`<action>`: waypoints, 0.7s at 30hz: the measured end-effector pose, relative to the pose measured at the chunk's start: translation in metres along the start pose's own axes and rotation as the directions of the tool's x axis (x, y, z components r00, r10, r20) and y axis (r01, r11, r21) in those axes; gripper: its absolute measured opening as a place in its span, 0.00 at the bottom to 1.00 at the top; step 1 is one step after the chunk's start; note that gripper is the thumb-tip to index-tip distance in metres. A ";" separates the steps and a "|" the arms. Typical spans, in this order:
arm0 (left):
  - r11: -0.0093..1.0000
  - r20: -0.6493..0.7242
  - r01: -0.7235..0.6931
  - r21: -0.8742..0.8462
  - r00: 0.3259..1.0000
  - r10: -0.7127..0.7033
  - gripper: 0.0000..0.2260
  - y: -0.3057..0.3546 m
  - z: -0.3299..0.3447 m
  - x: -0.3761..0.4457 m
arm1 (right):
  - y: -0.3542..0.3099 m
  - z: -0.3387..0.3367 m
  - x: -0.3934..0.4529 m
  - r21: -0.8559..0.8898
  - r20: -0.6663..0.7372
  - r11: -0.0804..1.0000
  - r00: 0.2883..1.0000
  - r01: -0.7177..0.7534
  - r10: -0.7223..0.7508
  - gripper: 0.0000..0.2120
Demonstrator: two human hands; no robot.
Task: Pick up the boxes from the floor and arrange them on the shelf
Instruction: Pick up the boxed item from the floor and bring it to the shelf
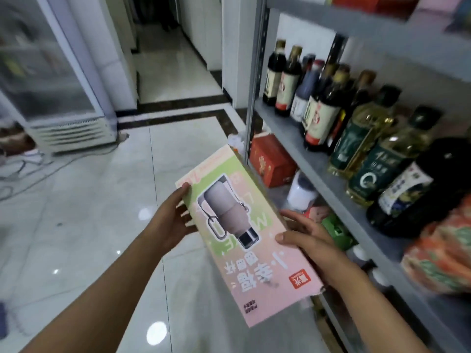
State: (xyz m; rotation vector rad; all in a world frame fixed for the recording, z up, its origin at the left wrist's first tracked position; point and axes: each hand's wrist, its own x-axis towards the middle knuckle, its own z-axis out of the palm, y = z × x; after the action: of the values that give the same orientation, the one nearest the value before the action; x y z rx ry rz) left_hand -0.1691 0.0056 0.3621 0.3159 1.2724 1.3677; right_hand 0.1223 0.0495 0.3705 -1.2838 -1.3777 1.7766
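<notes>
1. A pink and green box (239, 233) printed with a picture of a flask is held in the air above the tiled floor (102, 200), just in front of the grey metal shelf (318, 174).
2. The left hand (170, 220) holds the box's left long edge near its far end; the thumb lies on the printed face and the fingers curl under, so this grip is clamped on the box.
3. The right hand (305, 238) holds the opposite long edge nearer the middle, thumb on the face and fingers wrapped round the side; this grip too is clamped on the box.
4. The box lies between the two hands, its printed face up and tilted toward the camera, its far end pointing toward the shelf's upright post.
5. On the shelf level beside the box stand dark sauce bottles (288, 82) and yellow oil bottles (362, 138).
6. On the level below sits a red carton (272, 161), with a white jar (300, 192) near it.
7. A glass-door refrigerator (51, 72) stands at the far left.
</notes>
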 end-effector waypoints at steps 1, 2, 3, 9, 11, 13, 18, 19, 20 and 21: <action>0.999 -0.026 -0.041 0.002 0.999 0.041 0.09 0.023 0.009 -0.008 | -0.023 0.001 -0.009 -0.038 -0.006 0.999 1.000 0.028 -0.028 0.36; 0.997 -0.046 -0.075 0.020 0.996 0.076 0.07 0.044 0.017 -0.016 | -0.044 0.003 -0.017 -0.075 -0.008 0.996 0.999 0.050 -0.051 0.35; 0.993 -0.054 -0.111 0.041 0.992 0.113 0.05 0.062 0.025 -0.021 | -0.061 0.005 -0.023 -0.101 -0.011 0.992 0.997 0.071 -0.072 0.36; 0.949 -0.027 -0.297 0.103 0.953 0.302 0.08 0.150 0.063 -0.052 | -0.161 0.015 -0.060 -0.191 -0.026 0.967 0.984 0.171 -0.179 0.38; 0.933 -0.007 -0.343 0.109 0.938 0.346 0.09 0.177 0.070 -0.062 | -0.192 0.019 -0.074 -0.221 -0.034 0.953 0.975 0.206 -0.219 0.39; 0.920 0.030 -0.377 0.111 0.926 0.376 0.13 0.203 0.079 -0.072 | -0.222 0.022 -0.088 -0.268 -0.044 0.932 0.963 0.243 -0.264 0.40; 0.899 0.091 -0.414 0.142 0.910 0.405 0.20 0.254 0.107 -0.083 | -0.289 0.026 -0.119 -0.402 -0.081 0.862 0.925 0.310 -0.371 0.35; 0.899 0.096 -0.415 0.137 0.909 0.405 0.19 0.264 0.117 -0.086 | -0.303 0.024 -0.125 -0.433 -0.094 0.843 0.914 0.319 -0.394 0.35; 0.904 0.111 -0.409 0.126 0.911 0.397 0.18 0.274 0.125 -0.088 | -0.315 0.022 -0.130 -0.468 -0.111 0.822 0.901 0.325 -0.419 0.35; 0.907 0.130 -0.401 0.126 0.913 0.385 0.18 0.281 0.136 -0.093 | -0.327 0.018 -0.136 -0.499 -0.131 0.801 0.885 0.331 -0.447 0.35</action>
State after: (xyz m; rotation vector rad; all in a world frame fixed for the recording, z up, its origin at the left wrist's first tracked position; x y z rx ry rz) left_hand -0.1853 0.0713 0.6804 0.7743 1.2710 1.5724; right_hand 0.1180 0.0335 0.7246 -1.2709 -1.8318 1.0007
